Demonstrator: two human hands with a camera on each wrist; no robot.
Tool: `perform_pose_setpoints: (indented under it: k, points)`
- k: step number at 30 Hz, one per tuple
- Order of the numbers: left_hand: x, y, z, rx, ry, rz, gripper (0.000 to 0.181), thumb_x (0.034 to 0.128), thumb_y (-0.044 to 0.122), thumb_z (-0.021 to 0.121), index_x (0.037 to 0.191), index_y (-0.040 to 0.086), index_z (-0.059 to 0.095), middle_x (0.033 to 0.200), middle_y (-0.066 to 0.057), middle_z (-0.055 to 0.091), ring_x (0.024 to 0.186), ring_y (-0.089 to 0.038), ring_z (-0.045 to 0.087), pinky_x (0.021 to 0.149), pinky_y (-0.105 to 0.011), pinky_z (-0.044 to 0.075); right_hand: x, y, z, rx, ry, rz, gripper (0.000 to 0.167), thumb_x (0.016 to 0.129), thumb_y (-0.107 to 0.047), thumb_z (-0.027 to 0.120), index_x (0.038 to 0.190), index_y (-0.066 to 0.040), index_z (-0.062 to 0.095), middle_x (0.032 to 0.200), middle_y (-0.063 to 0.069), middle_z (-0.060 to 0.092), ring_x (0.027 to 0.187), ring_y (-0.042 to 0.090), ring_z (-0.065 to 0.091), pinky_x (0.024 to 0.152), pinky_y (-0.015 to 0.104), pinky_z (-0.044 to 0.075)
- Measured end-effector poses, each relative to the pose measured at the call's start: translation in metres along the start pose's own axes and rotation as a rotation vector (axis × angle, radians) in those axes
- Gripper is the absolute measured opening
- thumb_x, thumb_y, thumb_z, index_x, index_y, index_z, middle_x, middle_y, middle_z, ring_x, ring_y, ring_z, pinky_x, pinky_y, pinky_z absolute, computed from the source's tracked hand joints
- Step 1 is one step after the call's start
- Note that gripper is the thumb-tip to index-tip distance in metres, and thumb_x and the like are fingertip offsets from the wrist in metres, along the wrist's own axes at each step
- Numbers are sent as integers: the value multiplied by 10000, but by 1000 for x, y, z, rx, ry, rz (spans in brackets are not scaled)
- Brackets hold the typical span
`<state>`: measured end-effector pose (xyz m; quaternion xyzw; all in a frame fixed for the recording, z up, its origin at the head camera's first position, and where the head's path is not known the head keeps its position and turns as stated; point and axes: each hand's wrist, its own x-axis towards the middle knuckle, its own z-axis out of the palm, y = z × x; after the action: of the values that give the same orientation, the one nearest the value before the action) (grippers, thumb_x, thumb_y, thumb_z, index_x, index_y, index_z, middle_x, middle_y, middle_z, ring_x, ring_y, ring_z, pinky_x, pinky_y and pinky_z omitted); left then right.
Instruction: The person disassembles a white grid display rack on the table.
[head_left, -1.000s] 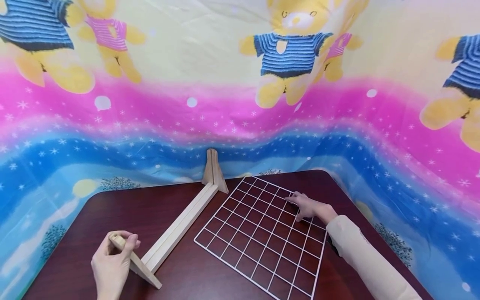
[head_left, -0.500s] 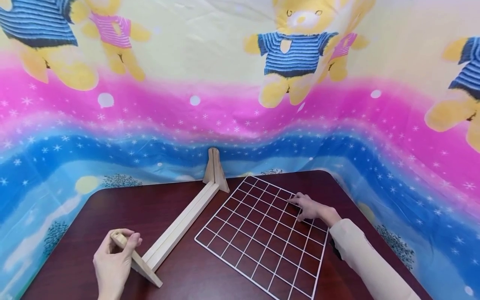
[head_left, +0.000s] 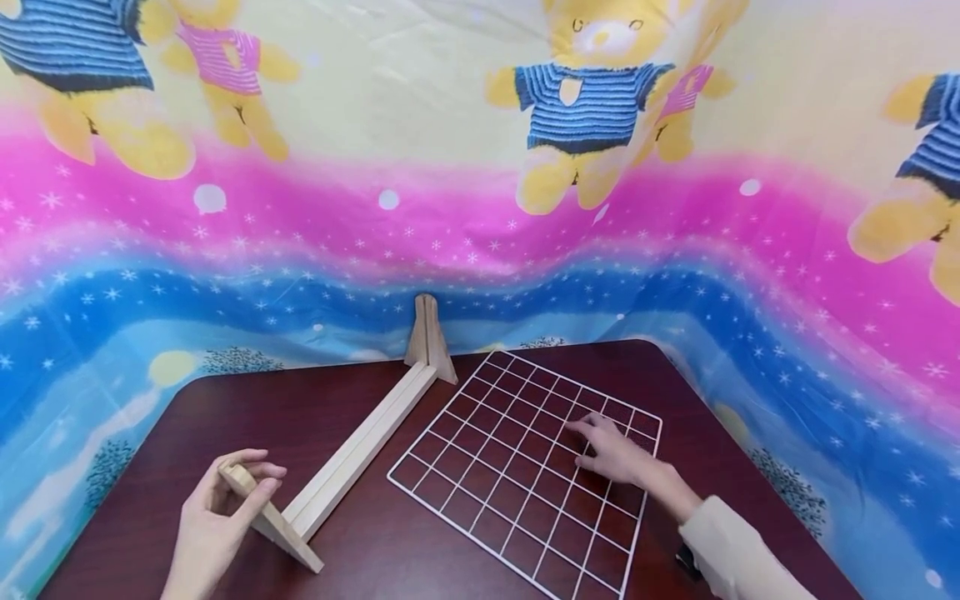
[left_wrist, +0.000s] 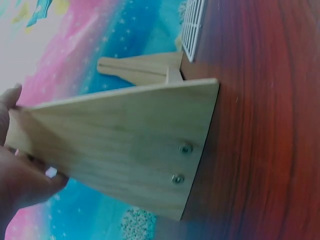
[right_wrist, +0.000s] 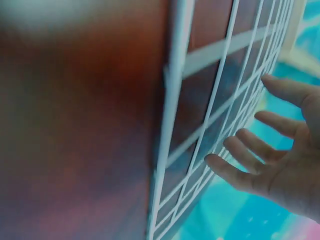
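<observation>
My left hand (head_left: pixel 217 512) is around the narrow top of the near wooden end piece (left_wrist: pixel 125 140), its fingers loosened and straighter, with a gap between thumb and fingertips. Two metal screws show near that piece's broad base in the left wrist view. A pale wooden bar (head_left: pixel 363 450) runs from it to a matching far end piece (head_left: pixel 427 333), standing upright with a slot down its middle. To the right lies a white wire grid (head_left: pixel 517 467), flat on the table. Above its right part my right hand (head_left: pixel 611 450) is spread, holding nothing; the right wrist view shows its fingers apart.
The dark red-brown table (head_left: pixel 277 425) has rounded back corners. Behind and around it hangs a fabric backdrop (head_left: pixel 450 225) with bears and snowflakes, close to the far end piece.
My right hand has left the grid's far right edge and come nearer and lower in view. Left-hand fingers have loosened on the near end piece. Frame and grid stay in place.
</observation>
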<state>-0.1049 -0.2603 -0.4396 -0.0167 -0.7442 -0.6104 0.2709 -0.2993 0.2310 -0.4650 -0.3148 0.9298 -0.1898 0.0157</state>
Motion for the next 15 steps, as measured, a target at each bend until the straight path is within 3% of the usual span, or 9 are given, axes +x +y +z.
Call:
perform_pose_setpoints:
  k: [4,10,15]
  points:
    - [5,-5,-11,-108,-159,113,432,886,-189,545,1298,-107,444,1050,-118,681,955,-167,670,809,-208,513,-24,-26,11,23,53,-15,495,850,-83,732,1304,15,559,1188,164,513,1100,354,504,848,496,476]
    - [23,-18,-22,-427,-438,322,554,820,-343,406,1346,-215,290,1157,-319,591,1032,-326,645,877,-304,510,-47,-52,31,55,25,-70,561,832,-146,758,1330,-4,542,1228,145,500,1141,348,483,872,555,443]
    - [41,-26,-27,-486,-615,364,515,838,-318,411,1334,-210,327,1176,-334,582,1077,-352,626,876,-315,507,-54,-61,41,29,104,-1,607,791,-159,789,1323,1,543,1224,151,496,1131,358,475,812,555,429]
